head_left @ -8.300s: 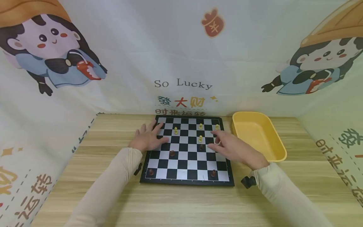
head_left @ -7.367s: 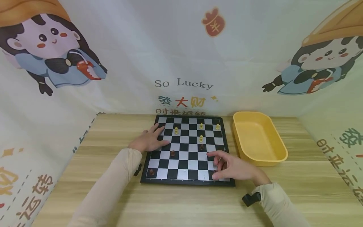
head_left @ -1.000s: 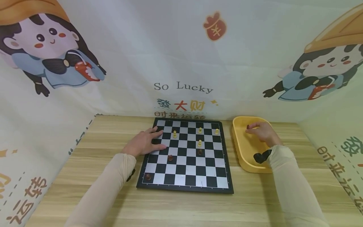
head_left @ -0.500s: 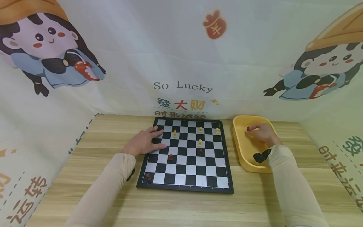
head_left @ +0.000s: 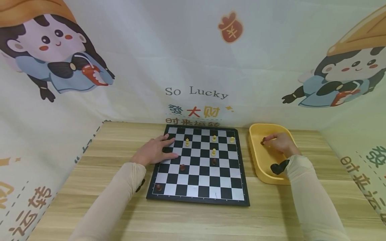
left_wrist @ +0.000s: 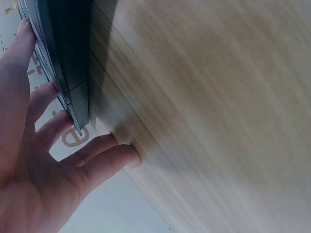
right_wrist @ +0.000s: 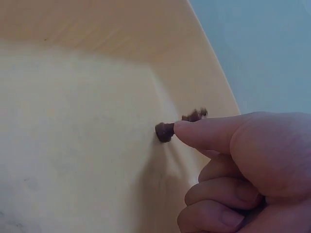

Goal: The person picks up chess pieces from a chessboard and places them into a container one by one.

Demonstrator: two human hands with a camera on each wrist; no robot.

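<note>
Inside the yellow tray (head_left: 255,157), my right hand (head_left: 281,144) pinches a dark brown chess piece (right_wrist: 164,132) between thumb and forefinger. The piece lies tilted in the grip, its round base close over the tray floor; the other fingers are curled under. My left hand (head_left: 153,150) lies spread along the left edge of the black-and-white chessboard (head_left: 197,201). In the left wrist view its thumb and some fingertips touch the board, while two fingers reach the tabletop. Several yellow chess pieces, one a pawn-like piece (head_left: 213,152), stand toward the board's far side.
Three dark chess pieces remain standing on the board: one front left (head_left: 158,187), one left of middle (head_left: 182,167), one right of middle (head_left: 214,161). The wooden table (head_left: 193,221) runs around board and tray. A printed cloth (head_left: 135,83) hangs behind and at both sides.
Earlier my right hand was over the board; the dark chess piece from its front right corner is now gone. That hand moved right into the tray and lowered its piece slightly. Left hand stayed.
</note>
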